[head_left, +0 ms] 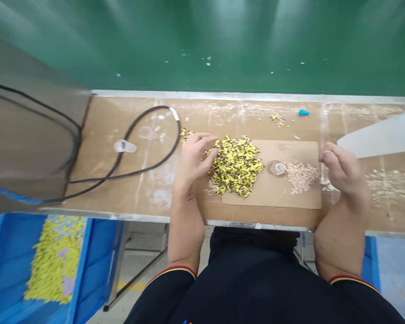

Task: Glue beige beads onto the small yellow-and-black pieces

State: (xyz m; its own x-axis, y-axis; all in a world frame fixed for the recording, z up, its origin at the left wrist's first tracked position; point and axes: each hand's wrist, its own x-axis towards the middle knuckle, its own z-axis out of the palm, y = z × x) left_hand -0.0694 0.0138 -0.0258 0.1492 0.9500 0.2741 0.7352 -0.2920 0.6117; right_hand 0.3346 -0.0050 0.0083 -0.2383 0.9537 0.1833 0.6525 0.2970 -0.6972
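Head view, and there's the blue crate below the table's near-left corner, full of yellow parts, a black cable looping left of the left hand, its half-open fingers touching a yellow-and-black heap on a cardboard sheet, the right hand empty, fingers loosely curled, just beside pale pieces!

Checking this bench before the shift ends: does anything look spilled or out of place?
Yes: a small clump of yellow parts lies on the bench by the left hand, off the cardboard sheet, away from the main pile.
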